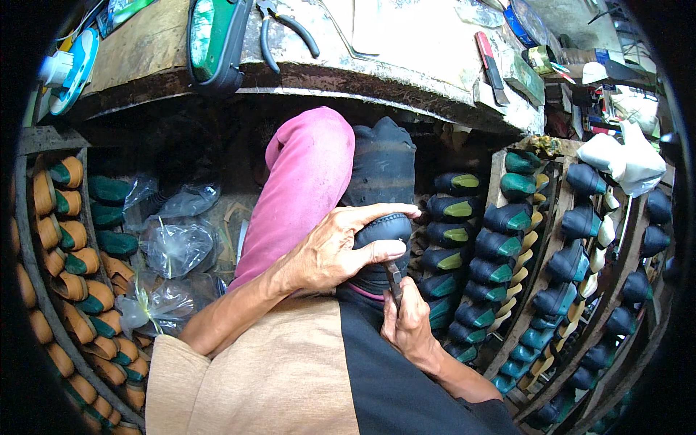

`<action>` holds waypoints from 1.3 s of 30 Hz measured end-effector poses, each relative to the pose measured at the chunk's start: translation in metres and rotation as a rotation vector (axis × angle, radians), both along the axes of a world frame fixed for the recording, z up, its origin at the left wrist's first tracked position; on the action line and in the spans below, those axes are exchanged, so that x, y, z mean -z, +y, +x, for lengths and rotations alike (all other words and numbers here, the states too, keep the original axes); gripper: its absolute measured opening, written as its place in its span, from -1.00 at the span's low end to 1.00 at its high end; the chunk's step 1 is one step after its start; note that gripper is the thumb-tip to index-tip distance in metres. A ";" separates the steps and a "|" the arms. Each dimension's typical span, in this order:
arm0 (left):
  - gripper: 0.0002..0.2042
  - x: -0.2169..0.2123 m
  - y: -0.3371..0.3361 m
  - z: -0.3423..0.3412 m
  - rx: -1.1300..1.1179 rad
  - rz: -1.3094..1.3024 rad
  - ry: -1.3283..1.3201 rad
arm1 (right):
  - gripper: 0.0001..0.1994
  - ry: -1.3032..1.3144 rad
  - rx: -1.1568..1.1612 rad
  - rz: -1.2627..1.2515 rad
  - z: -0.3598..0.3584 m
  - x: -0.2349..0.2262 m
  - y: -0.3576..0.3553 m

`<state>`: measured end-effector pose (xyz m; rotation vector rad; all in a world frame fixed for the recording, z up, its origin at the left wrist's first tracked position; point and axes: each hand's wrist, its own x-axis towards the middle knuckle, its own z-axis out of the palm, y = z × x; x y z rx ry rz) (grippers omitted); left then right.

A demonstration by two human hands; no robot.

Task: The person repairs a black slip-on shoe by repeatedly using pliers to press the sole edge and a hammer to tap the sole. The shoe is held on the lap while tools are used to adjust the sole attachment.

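My left hand point(326, 250) is closed over a dark shoe point(384, 230), thumb and forefinger stretched along either side of its rounded, stitched end. The shoe rests at my lap, near the knees, and most of it is hidden under the hand. In my right hand point(409, 319), the fingers wrap round a narrow metal hand tool point(394, 279). Its upper end meets the shoe's near edge, just below my left thumb. The tool's exact kind is hard to make out, since the fist covers its lower part.
Ahead, a worn workbench point(406, 72) carries pliers point(268, 36), a green-and-black shoe point(217, 43) and a red-handled knife point(487, 58). Racks of tan shoes point(70, 286) stand left, dark ones point(500, 243) right. Clear plastic bags point(174, 246) lie left of my legs.
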<state>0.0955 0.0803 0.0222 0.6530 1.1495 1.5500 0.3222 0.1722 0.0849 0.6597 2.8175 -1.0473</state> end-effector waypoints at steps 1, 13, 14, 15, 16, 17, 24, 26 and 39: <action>-0.47 0.001 0.002 0.002 -0.036 0.037 0.029 | -0.80 0.011 -0.001 0.002 0.000 0.002 0.001; -0.47 0.010 0.012 0.024 -0.056 -0.058 -0.051 | -0.76 0.118 0.068 -0.050 0.028 0.045 0.009; -0.49 0.010 0.014 0.030 -0.072 -0.058 0.003 | -0.75 0.131 0.080 -0.062 0.034 0.052 0.010; -0.49 0.009 0.016 0.036 -0.077 -0.077 0.070 | -0.75 0.132 0.100 -0.072 0.040 0.059 0.011; -0.50 0.009 0.017 0.042 -0.094 -0.092 0.150 | -0.73 0.182 0.128 -0.054 0.044 0.068 0.010; -0.51 0.009 0.019 0.046 -0.144 -0.076 0.264 | -0.72 0.196 0.126 -0.045 0.045 0.077 0.010; -0.53 0.002 0.021 0.060 -0.187 -0.067 0.438 | -0.84 0.122 0.081 -0.140 0.064 0.068 0.021; -0.50 -0.004 0.017 0.064 -0.164 -0.083 0.649 | -0.89 -0.063 0.158 -0.323 0.083 0.041 0.027; -0.46 0.011 0.021 0.073 -0.181 -0.090 0.732 | -0.68 -0.259 -0.002 -0.041 -0.004 -0.075 0.076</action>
